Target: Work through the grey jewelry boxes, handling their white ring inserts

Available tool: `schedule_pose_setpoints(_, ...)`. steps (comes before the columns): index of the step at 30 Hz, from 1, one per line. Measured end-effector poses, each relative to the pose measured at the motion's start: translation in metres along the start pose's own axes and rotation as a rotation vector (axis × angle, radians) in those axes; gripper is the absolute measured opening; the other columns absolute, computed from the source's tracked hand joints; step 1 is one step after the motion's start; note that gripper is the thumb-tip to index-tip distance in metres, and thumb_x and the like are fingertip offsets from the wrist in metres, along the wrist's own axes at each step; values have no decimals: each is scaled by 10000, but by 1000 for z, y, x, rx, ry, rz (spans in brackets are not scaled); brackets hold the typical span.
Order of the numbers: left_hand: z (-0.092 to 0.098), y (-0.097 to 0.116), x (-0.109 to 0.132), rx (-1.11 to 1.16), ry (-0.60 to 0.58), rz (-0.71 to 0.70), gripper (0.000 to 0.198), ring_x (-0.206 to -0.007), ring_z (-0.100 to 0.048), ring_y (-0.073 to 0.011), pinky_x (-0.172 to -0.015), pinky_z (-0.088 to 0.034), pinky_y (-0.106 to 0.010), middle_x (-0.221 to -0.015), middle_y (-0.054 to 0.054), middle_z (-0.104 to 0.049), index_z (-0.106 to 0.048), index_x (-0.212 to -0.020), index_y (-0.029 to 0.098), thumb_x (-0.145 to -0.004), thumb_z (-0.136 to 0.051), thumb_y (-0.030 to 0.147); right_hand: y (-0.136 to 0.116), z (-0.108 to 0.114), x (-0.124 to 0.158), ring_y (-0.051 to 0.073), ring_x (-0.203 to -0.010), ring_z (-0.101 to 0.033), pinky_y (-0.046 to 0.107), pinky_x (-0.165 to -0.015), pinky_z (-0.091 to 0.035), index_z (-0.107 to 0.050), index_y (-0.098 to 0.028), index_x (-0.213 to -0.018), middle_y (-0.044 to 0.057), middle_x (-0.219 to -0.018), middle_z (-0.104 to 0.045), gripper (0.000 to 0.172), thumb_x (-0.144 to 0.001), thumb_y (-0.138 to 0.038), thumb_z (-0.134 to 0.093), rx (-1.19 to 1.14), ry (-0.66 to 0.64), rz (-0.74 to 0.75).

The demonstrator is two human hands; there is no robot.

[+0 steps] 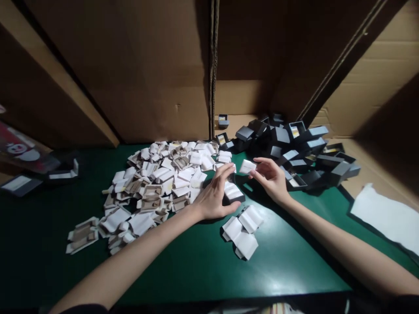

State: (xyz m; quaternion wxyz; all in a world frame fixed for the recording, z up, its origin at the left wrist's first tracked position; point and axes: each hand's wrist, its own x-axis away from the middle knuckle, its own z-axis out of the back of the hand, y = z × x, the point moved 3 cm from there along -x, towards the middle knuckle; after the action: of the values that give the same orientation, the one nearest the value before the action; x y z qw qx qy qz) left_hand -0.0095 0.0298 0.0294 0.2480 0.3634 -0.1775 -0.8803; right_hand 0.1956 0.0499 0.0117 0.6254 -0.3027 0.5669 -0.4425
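My left hand [214, 196] is closed around a small black box [241, 198], with the thumb at its near side and the fingers over its far side. A folded white paper insert [232, 190] sits in that box. Just to the right, my right hand [270, 176] pinches a small white card-like piece [248, 166] between thumb and fingertips; faint print shows on it. Nearer to me, a few loose white folded inserts [244, 235] lie on the green table [278, 261].
Left of my hands spreads a heap of white and brown folded inserts [176, 174]. Several black boxes [281, 135] are piled at the back right against cardboard walls [157, 74]. A white sheet [388, 218] lies at right, and an open dark box [63, 174] at far left.
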Motion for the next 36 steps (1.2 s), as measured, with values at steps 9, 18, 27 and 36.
schedule_pose_setpoints(9, 1, -10, 2, -134, 135, 247, 870, -1349, -337, -308, -1091, -362, -496, -1417, -169, -338, -132, -1421, 204, -753, -677, 323, -19, -18, 9, 144, -728, -610, 286, -677, -530, -621, -182, -928, 50, -870, -662, 136, -843, -288, -620, 124, -57, 216)
schedule_pose_setpoints(18, -8, -11, 4, 136, -114, 114, 998, -1335, -381, -307, -1081, -374, -512, -1422, -174, -371, -19, -1462, 247, -759, -702, 432, -28, -20, 11, 169, -780, -584, 324, -698, -503, -626, -186, -955, 57, -857, -658, 110, -861, -229, -586, 198, -192, 373)
schedule_pose_setpoints(27, -5, -7, 2, 65, -131, 66, 932, -1337, -379, -288, -1093, -377, -487, -1425, -151, -377, -66, -1451, 249, -779, -679, 449, -33, -21, 15, 188, -837, -544, 357, -743, -468, -603, -203, -994, 68, -907, -654, 121, -876, -188, -578, 467, -221, 623)
schedule_pose_setpoints(36, -4, -6, 2, -42, -157, 61, 859, -1337, -360, -308, -1086, -381, -502, -1424, -133, -370, -137, -1437, 258, -789, -640, 512, -31, -18, 17, 228, -1044, -536, 394, -826, -478, -638, -200, -973, 116, -1101, -605, 135, -889, -175, -535, 640, -258, 759)
